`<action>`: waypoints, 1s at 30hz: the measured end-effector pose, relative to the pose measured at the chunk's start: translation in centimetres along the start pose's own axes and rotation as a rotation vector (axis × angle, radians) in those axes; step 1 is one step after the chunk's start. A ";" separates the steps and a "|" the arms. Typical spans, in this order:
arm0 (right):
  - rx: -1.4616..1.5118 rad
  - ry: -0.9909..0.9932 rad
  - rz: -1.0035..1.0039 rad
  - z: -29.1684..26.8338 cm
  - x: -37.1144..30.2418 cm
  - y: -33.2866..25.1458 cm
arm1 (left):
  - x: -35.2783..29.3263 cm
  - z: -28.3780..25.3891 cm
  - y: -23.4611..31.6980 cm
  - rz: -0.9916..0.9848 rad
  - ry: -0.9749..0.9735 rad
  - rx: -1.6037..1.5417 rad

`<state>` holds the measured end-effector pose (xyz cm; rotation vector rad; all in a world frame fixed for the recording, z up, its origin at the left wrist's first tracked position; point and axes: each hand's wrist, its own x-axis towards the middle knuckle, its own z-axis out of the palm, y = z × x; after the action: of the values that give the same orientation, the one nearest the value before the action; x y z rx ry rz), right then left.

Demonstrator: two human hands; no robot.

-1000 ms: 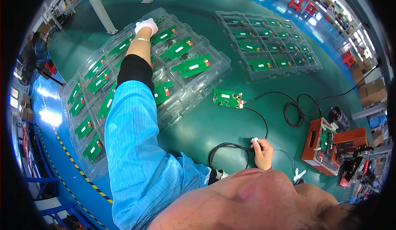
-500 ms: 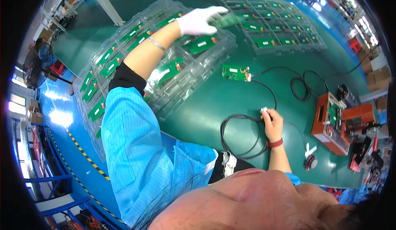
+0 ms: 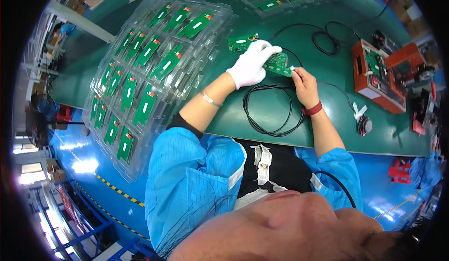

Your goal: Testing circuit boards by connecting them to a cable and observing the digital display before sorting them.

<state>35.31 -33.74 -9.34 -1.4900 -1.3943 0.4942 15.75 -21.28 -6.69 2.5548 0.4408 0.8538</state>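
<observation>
The gloved left hand [image 3: 252, 65] grips a green circuit board [image 3: 278, 65] over the table [image 3: 225, 119]; the bare right hand [image 3: 307, 87] pinches a white connector [image 3: 292, 68] at the board's right end. Near them lies coiled black cable [image 3: 279, 133]; leftward, a clear tray [image 3: 186, 81].

Green circuit board [image 3: 279, 64] in gloved left grip [image 3: 252, 64], white connector [image 3: 292, 68] in bare right grip [image 3: 306, 87] at its edge

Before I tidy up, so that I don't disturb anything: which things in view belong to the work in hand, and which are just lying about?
Seemingly in use:
green circuit board, in the gloved left hand
white connector, in the right hand, by the board's edge
probably the clear tray of boards

Seemingly just about:
red stool
cardboard boxes
orange device, untouched; role unclear
</observation>
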 end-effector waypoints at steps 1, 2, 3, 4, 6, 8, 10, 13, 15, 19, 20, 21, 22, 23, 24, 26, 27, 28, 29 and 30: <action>0.012 0.011 0.004 0.0 0.0 -0.2 | -0.8 0.3 0.1 -0.024 0.040 0.011; 0.025 0.018 0.008 0.0 0.1 -0.5 | -1.6 0.4 0.3 -0.052 0.082 0.022; 0.037 0.025 0.011 0.0 0.1 -0.9 | -2.3 0.4 0.4 -0.081 0.125 0.034; 0.050 0.031 0.013 -0.1 0.0 -1.0 | -2.6 0.6 0.5 -0.110 0.168 0.046; 0.053 0.033 0.018 -0.1 -0.1 -1.2 | -2.8 0.6 0.8 -0.103 0.163 0.051; 0.056 0.033 0.016 -0.1 -0.2 -1.3 | -2.7 0.6 1.0 -0.086 0.166 0.064; 0.056 0.033 0.022 -0.1 -0.2 -1.4 | -2.8 0.8 1.1 -0.079 0.162 0.065; 0.055 -0.055 0.066 0.0 -0.1 -1.6 | -2.8 1.1 0.9 -0.076 0.150 0.065; 0.055 -0.083 0.084 -0.1 0.0 -1.6 | -2.8 1.3 0.9 -0.076 0.142 0.062; 0.045 -0.166 0.117 -0.5 0.0 -1.3 | -2.7 1.2 0.9 -0.064 0.152 0.054; 0.044 -0.165 0.119 -0.5 0.0 -1.4 | -2.7 1.2 0.8 -0.064 0.151 0.052; 0.049 -0.146 0.113 -0.6 0.0 -1.5 | -2.8 1.2 0.8 -0.063 0.147 0.052; 0.053 -0.127 0.107 -0.6 0.0 -1.6 | -2.8 1.1 0.7 -0.062 0.143 0.053; 0.057 -0.109 0.102 -0.6 0.0 -1.7 | -2.9 1.1 0.6 -0.060 0.139 0.053; 0.061 -0.090 0.096 -0.6 0.0 -1.7 | -2.9 1.1 0.5 -0.059 0.135 0.054; 0.070 -0.093 0.101 -0.5 0.0 -1.7 | -2.9 1.0 0.6 -0.063 0.132 0.058; 0.080 -0.095 0.104 -0.4 0.0 -1.7 | -2.9 1.1 0.6 -0.064 0.130 0.063; 0.090 -0.098 0.108 -0.3 0.0 -1.6 | -2.9 1.1 0.7 -0.066 0.128 0.067; 0.099 -0.100 0.112 -0.2 0.0 -1.6 | -2.9 1.1 0.7 -0.068 0.125 0.072; 0.100 -0.104 0.113 -0.2 0.0 -1.6 | -2.9 1.1 0.7 -0.072 0.126 0.072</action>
<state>34.66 -34.08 -7.88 -1.4849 -1.3500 0.7108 14.33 -23.41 -8.58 2.5422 0.6084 0.9933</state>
